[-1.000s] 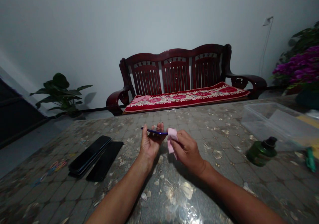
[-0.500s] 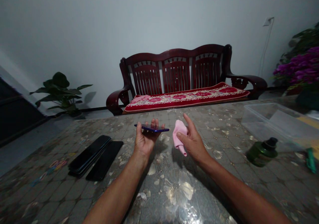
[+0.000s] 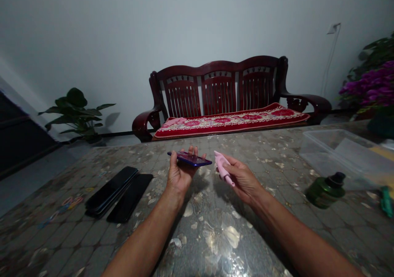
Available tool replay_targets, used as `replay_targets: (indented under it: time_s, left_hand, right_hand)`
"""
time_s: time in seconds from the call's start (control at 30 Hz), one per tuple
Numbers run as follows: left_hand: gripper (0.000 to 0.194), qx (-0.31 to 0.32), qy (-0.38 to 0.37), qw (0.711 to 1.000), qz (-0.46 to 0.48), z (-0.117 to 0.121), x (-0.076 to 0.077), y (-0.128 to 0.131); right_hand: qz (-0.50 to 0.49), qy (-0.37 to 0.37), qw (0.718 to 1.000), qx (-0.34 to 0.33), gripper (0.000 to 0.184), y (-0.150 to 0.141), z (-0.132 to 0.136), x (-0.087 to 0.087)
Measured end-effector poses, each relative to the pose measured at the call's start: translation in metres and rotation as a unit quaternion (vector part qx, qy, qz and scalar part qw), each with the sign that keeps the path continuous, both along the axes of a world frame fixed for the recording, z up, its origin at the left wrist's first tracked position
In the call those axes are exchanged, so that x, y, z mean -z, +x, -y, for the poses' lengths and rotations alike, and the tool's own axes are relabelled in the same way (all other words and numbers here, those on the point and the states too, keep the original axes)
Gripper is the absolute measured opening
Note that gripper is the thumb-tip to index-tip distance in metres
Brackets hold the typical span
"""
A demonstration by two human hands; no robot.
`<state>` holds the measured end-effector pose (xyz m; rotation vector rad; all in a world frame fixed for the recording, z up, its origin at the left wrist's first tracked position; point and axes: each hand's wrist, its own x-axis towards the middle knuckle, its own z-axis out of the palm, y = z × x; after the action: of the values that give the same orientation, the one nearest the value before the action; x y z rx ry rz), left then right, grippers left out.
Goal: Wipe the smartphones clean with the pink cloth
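A smartphone [image 3: 191,159] with a blue-purple edge lies nearly flat in my left hand [image 3: 178,177], screen side up, above the table. My thumb grips its near left side, and the fingertips show past its far edge. To the right, my right hand [image 3: 241,178] pinches a folded pink cloth [image 3: 224,169] between thumb and fingers. A small gap separates the cloth from the phone. Left of my left forearm, a stack of dark phones [image 3: 111,193] rests on the table beside another black phone [image 3: 131,199].
On the right stand a dark green bottle [image 3: 325,191] with a black cap and a clear plastic box [image 3: 314,158]. A green object [image 3: 386,202] lies at the right edge. Colourful loops [image 3: 72,203] lie at left on the patterned table [image 3: 197,252]. Behind is a wooden bench [image 3: 218,92].
My right hand has closed its extended index finger in around the cloth and turned it. The phone in my left hand has tilted, showing more of its upper face.
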<state>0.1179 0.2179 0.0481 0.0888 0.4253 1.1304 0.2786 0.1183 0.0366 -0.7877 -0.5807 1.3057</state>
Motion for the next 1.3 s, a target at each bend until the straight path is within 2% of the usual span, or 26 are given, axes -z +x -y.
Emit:
replay_targets:
  time_s: [0.1,0.2,0.3,0.47,0.57,0.7,0.87,1.03,1.13,1.3]
  left_hand:
    - [0.03,-0.004,0.003,1.0,0.005,-0.001,0.0,0.0]
    - [0.03,-0.009,0.002,1.0,0.0,0.0,-0.001,0.001]
    - [0.031,-0.011,0.0,1.0,-0.011,0.002,-0.001,0.004]
    - [0.029,-0.016,-0.002,1.0,-0.026,0.006,0.005,0.009]
    - [0.026,-0.006,-0.014,0.999,-0.032,0.007,0.01,0.011]
    - [0.029,-0.002,-0.023,0.999,-0.034,0.009,0.011,0.013]
    - [0.028,-0.008,-0.015,0.999,-0.034,0.007,0.012,0.012]
    - [0.027,-0.009,-0.007,0.999,-0.038,0.006,0.015,0.012]
    - [0.025,-0.006,-0.006,0.999,-0.038,0.007,0.013,0.011]
    - [0.025,-0.014,-0.004,0.999,-0.033,0.008,0.008,0.01]
  right_hand:
    - [-0.014,0.002,1.0,-0.005,0.057,-0.002,0.002,-0.002]
    - [0.026,0.006,0.999,0.044,0.059,-0.008,0.003,-0.002]
    - [0.095,0.002,0.99,0.101,0.05,-0.017,0.005,0.001]
    - [0.189,0.029,0.972,0.137,0.031,-0.03,0.008,0.005]
    - [0.289,0.087,0.933,0.194,0.018,-0.031,0.009,0.004]
    - [0.405,0.151,0.874,0.222,0.017,-0.023,0.009,0.003]
    - [0.477,0.153,0.835,0.227,0.019,-0.013,0.008,0.006]
    - [0.529,0.18,0.798,0.224,0.02,-0.017,0.011,0.006]
    - [0.538,0.187,0.794,0.213,0.022,-0.017,0.012,0.005]
    - [0.528,0.149,0.807,0.218,0.024,-0.008,0.007,0.009]
